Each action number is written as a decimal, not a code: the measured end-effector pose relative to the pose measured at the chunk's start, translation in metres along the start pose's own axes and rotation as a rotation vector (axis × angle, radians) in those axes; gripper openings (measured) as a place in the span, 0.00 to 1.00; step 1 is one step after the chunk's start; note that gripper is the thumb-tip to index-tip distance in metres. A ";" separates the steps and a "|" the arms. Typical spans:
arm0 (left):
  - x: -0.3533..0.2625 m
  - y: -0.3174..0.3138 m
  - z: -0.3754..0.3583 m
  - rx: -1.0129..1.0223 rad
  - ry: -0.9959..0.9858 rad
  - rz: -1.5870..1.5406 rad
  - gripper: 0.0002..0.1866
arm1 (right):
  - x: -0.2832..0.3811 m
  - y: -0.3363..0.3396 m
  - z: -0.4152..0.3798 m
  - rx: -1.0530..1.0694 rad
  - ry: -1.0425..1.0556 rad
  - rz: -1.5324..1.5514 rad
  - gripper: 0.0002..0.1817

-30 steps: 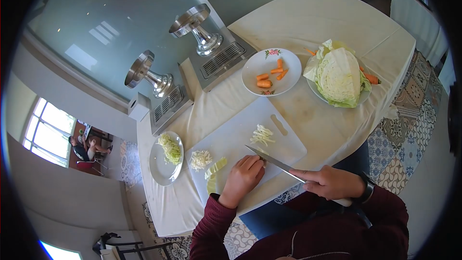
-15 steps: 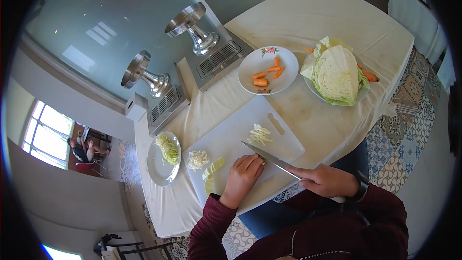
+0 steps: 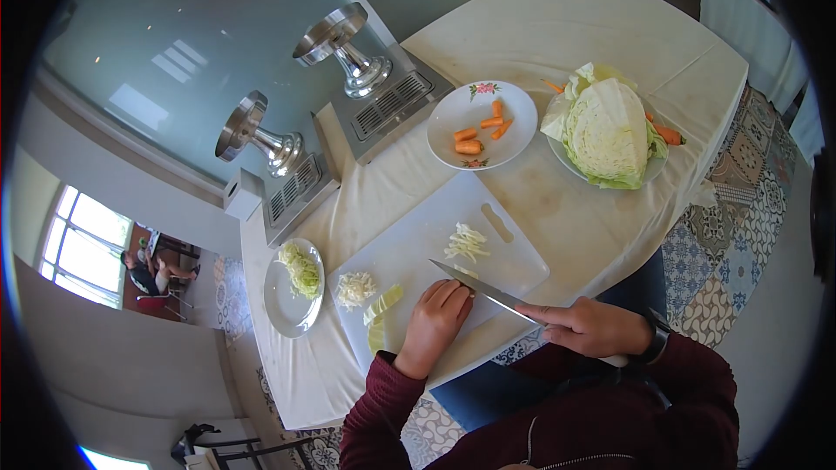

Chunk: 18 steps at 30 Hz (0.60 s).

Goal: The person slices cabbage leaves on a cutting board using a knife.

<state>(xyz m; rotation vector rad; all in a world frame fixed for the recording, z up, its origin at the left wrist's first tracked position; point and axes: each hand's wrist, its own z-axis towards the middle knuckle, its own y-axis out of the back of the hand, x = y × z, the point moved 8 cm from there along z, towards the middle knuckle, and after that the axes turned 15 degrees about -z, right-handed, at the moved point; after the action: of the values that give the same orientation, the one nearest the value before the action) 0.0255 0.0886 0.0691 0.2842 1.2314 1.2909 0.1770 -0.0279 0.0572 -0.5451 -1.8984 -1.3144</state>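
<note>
My right hand (image 3: 601, 327) grips a kitchen knife (image 3: 488, 289), its index finger along the spine and the blade slanting over the white cutting board (image 3: 409, 244). Close beside the blade, my left hand (image 3: 438, 322) is closed with curled fingers on a piece of cabbage, mostly hidden beneath it. Beyond the blade lies a small heap of cabbage strips (image 3: 467, 242). Left of my left hand are a pile of finely chopped cabbage (image 3: 355, 290) and a pale cabbage leaf piece (image 3: 383, 306).
An oval plate (image 3: 283, 315) with shredded cabbage stands at the left. Behind the board is a bowl (image 3: 446, 126) of carrot pieces. Right of it, a large cut cabbage (image 3: 605, 130) and carrots (image 3: 669, 135) share a plate. Metal stands (image 3: 366, 74) line the back. A person (image 3: 144, 270) sits far left.
The knife blade has shifted very slightly left along with my left hand, and a freshly cut pale slice now shows beside the blade. The view has moved a little.
</note>
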 end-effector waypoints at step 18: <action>-0.001 0.001 -0.001 -0.061 -0.009 -0.008 0.10 | -0.011 0.003 -0.014 0.265 -0.262 0.263 0.31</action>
<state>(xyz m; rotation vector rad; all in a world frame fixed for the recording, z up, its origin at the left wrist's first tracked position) 0.0244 0.0880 0.0695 0.2408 1.1827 1.3166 0.1907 -0.0392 0.0537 -0.8275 -2.0867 -0.8397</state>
